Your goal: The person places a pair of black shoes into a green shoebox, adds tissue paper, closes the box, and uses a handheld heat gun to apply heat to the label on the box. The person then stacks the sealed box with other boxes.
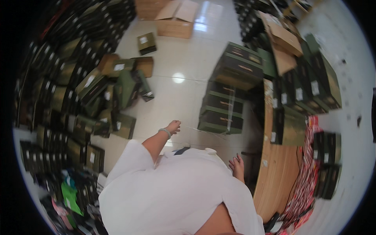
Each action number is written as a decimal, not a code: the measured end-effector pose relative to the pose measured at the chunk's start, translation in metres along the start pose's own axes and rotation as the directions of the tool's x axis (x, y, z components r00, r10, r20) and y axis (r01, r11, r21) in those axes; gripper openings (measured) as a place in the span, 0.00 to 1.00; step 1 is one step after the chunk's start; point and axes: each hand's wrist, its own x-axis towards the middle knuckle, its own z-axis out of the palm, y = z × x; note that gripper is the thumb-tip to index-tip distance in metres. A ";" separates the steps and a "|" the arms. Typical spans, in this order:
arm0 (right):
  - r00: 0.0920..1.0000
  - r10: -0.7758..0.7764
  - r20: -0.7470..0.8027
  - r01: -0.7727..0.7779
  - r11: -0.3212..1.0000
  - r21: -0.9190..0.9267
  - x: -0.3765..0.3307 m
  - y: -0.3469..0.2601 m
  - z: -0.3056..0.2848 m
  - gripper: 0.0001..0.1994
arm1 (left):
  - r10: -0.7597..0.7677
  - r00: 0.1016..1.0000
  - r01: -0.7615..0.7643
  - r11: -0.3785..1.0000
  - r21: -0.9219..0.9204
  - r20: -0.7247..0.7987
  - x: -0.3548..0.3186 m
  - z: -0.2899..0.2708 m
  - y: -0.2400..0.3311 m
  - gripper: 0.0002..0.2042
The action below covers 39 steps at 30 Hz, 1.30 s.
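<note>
My left hand (173, 127), with a pale bracelet (165, 132) at the wrist, is held out over the tiled floor. Its fingers are loosely bent and a little apart, with nothing visible in them. A thin clear strand (199, 130) runs from near that hand toward the stack of dark green boxes (221, 103), which has clear strapping around it. Low beside the wooden table, my right hand (237, 164) hangs with fingers spread, touching nothing I can see.
Loose green boxes (121, 88) lie heaped on the left, before tall box stacks. An open carton (176, 21) stands ahead, with a single green box (146, 43) nearby. The wooden tabletop (276, 176) on the right bears boxes and a red-and-white striped bundle (299, 188).
</note>
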 end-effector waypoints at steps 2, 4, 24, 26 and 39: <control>0.999 -0.016 -0.047 0.018 0.999 0.032 0.005 0.004 -0.018 0.36 | 0.097 0.995 -0.095 0.982 0.166 0.000 0.001 0.024 0.027 0.34; 0.997 -0.014 -0.079 0.016 1.000 0.017 0.015 0.017 -0.040 0.36 | 0.226 0.974 -0.211 0.935 0.285 -0.022 0.000 0.036 0.052 0.36; 0.821 -0.143 -0.553 -0.153 0.878 -0.453 0.031 0.072 -0.077 0.32 | 0.750 0.645 -0.169 -0.048 0.984 0.147 0.138 0.187 0.399 0.50; 0.777 -0.087 -0.624 -0.215 0.895 -0.392 0.027 0.080 -0.048 0.31 | 0.733 0.659 -0.149 -0.090 0.985 0.167 0.159 0.196 0.433 0.52; 0.567 0.411 -0.714 -0.594 0.805 -0.009 -0.028 0.114 0.145 0.31 | 0.460 0.692 -0.326 -0.489 0.809 0.557 0.187 0.185 0.469 0.52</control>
